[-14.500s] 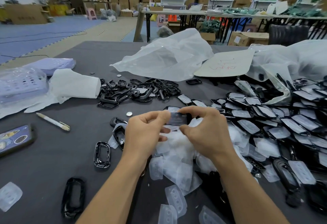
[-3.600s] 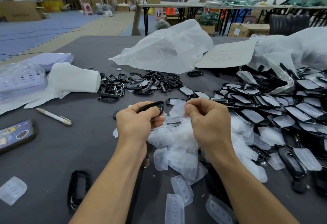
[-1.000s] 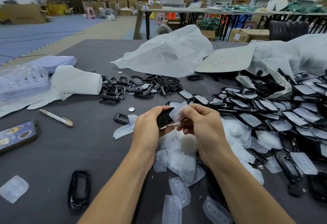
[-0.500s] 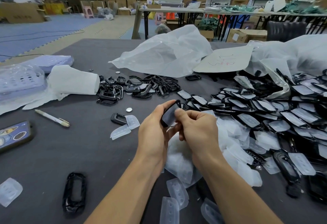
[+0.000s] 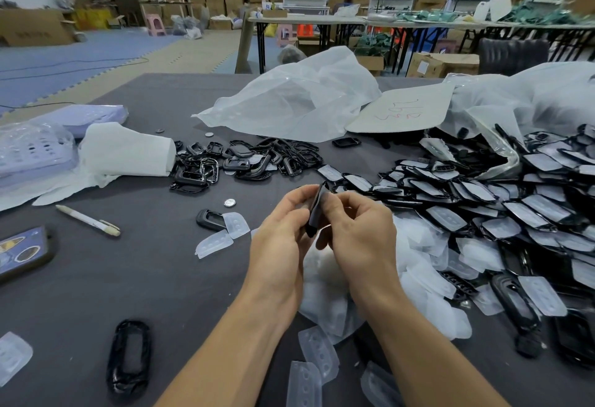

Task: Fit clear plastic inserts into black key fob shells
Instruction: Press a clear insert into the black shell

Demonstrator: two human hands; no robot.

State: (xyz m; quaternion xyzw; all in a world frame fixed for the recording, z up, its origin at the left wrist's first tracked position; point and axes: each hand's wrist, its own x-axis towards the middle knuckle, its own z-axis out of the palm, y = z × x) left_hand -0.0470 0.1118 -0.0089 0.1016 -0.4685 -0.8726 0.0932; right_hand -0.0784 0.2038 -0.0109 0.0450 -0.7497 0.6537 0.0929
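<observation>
A black key fob shell point(image 5: 316, 208) stands on edge between my two hands above the table's middle. My left hand point(image 5: 283, 236) grips its left side and my right hand point(image 5: 357, 229) pinches its right side. Whether a clear insert sits in it is hidden by my fingers. Beneath my hands lies a heap of clear plastic inserts point(image 5: 415, 255). Empty black shells point(image 5: 244, 158) are piled behind. Shells with inserts fitted point(image 5: 502, 207) spread across the right. One empty shell point(image 5: 209, 219) lies left of my hands beside two loose inserts point(image 5: 236, 223).
A coin cell point(image 5: 229, 202), a pen point(image 5: 88, 220) and a phone point(image 5: 22, 250) lie at left. Another black shell point(image 5: 129, 355) rests near the front edge. White plastic bags point(image 5: 296, 97), a card sheet point(image 5: 402, 109) and a lilac basket point(image 5: 32, 149) sit farther back.
The clear insert my right hand held a second ago is no longer visible. The shell has turned from flat to edge-on, and both hands now close in on it.
</observation>
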